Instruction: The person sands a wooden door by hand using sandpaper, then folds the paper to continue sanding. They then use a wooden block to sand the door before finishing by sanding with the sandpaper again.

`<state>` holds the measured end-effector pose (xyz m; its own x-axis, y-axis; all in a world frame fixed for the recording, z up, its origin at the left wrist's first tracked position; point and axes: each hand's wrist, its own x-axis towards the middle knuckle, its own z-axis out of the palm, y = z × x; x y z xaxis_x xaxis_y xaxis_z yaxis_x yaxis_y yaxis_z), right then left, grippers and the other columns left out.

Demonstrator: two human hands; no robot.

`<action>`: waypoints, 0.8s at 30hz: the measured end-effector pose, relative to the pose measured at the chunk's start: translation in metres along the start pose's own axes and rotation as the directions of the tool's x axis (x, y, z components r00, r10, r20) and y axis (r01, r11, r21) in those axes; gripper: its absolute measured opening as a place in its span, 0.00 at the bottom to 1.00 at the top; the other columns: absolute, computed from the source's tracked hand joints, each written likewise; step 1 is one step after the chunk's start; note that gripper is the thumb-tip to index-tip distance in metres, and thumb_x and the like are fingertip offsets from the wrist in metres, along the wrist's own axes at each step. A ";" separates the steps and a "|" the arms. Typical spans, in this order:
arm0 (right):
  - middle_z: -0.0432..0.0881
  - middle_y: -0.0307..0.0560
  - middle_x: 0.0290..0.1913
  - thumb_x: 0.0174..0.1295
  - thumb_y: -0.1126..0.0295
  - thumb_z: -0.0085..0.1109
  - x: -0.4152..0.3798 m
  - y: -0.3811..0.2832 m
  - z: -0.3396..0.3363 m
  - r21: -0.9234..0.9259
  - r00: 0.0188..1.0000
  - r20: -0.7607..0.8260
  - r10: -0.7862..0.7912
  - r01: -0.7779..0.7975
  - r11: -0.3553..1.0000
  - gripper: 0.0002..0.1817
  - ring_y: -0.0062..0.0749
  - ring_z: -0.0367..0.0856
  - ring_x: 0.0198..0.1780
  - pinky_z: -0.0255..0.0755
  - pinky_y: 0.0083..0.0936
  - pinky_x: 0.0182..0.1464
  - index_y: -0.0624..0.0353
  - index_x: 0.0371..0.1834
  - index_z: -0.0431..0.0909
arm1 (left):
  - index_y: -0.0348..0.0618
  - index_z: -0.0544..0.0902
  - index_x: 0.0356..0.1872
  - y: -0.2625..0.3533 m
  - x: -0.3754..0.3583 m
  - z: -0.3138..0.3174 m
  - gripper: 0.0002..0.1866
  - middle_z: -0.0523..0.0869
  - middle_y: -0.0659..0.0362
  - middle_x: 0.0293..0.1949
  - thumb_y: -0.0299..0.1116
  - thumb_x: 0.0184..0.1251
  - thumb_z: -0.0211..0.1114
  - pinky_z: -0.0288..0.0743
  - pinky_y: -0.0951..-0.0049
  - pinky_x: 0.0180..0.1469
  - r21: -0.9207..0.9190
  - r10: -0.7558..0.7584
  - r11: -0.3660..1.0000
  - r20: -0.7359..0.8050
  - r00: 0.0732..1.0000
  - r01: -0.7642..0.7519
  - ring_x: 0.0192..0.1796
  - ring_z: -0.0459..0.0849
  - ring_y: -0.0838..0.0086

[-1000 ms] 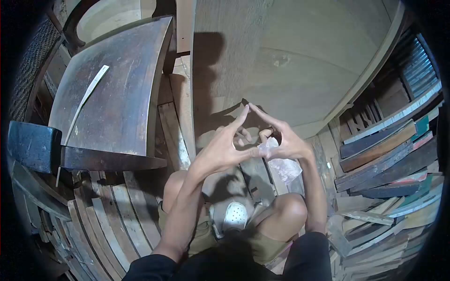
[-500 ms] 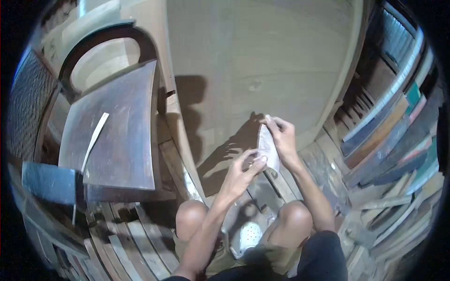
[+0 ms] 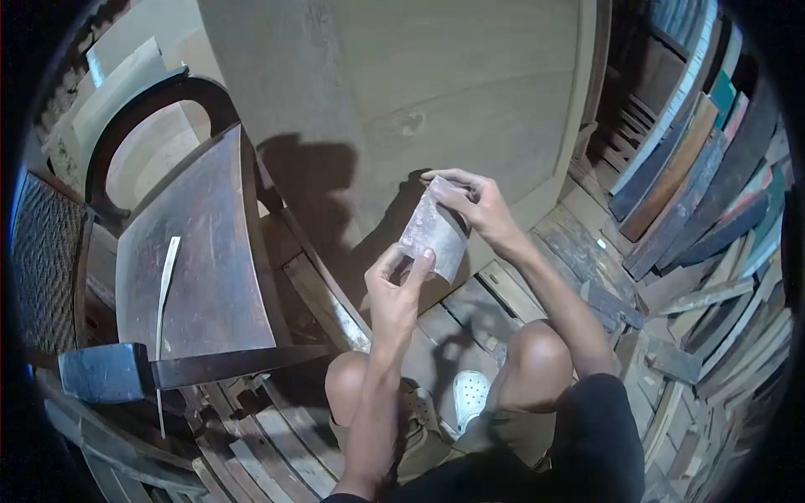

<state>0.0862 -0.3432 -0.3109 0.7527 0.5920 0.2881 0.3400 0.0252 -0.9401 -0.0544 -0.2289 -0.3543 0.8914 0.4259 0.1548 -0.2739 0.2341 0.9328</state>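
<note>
A worn, greyish piece of sandpaper point(image 3: 436, 230) is held up in front of the large wooden panel point(image 3: 470, 92), slightly bent along its length. My left hand point(image 3: 394, 285) pinches its lower left corner, thumb on the near face. At the top edge, my right hand point(image 3: 474, 205) grips it between thumb and fingers. The face turned toward me has pale, scuffed patches. Shadows of my head and arms fall on the panel behind.
On the left stands a dark wooden chair point(image 3: 193, 260) with a thin pale strip point(image 3: 168, 285) lying on it. A blue-black block point(image 3: 105, 373) is beside the chair. Several boards point(image 3: 671, 176) lean at the right. Wooden planks point(image 3: 268, 444) cover the floor around my feet.
The sandpaper has turned so its broad face shows toward me. Both hands have shifted left with it. The camera view has swung a little to the right.
</note>
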 end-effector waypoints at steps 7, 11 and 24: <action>0.87 0.43 0.50 0.67 0.59 0.68 -0.006 -0.006 -0.016 0.035 0.892 0.421 0.167 -0.200 0.979 0.23 0.23 0.82 0.52 0.76 0.26 0.56 0.63 0.59 0.82 | 0.32 0.86 0.48 0.007 0.004 -0.025 0.14 0.88 0.61 0.39 0.32 0.69 0.71 0.76 0.75 0.50 0.174 0.035 0.983 0.114 0.993 -0.055 0.43 0.82 0.80; 0.88 0.42 0.44 0.70 0.59 0.66 -0.006 -0.010 -0.013 -0.090 0.912 0.383 0.146 -0.121 0.989 0.19 0.20 0.82 0.45 0.77 0.26 0.50 0.64 0.53 0.84 | 0.32 0.86 0.46 0.013 0.006 -0.029 0.12 0.87 0.60 0.38 0.29 0.68 0.71 0.75 0.76 0.52 0.307 0.069 0.950 -0.001 0.998 -0.066 0.45 0.82 0.79; 0.84 0.62 0.55 0.57 0.79 0.58 0.131 -0.123 0.092 -0.549 0.034 0.606 -0.795 0.740 -0.387 0.22 0.56 0.82 0.58 0.78 0.43 0.61 0.65 0.57 0.81 | 0.33 0.79 0.59 -0.014 0.011 -0.027 0.20 0.84 0.50 0.54 0.32 0.69 0.67 0.73 0.65 0.65 0.253 0.132 0.963 -0.139 0.981 -0.094 0.60 0.81 0.66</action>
<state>0.0911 -0.1940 -0.1741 -0.5861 0.4886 0.6464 0.7354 -0.0140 0.6775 -0.0504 -0.2041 -0.3740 0.7883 0.5708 0.2297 -0.2556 -0.0357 0.9661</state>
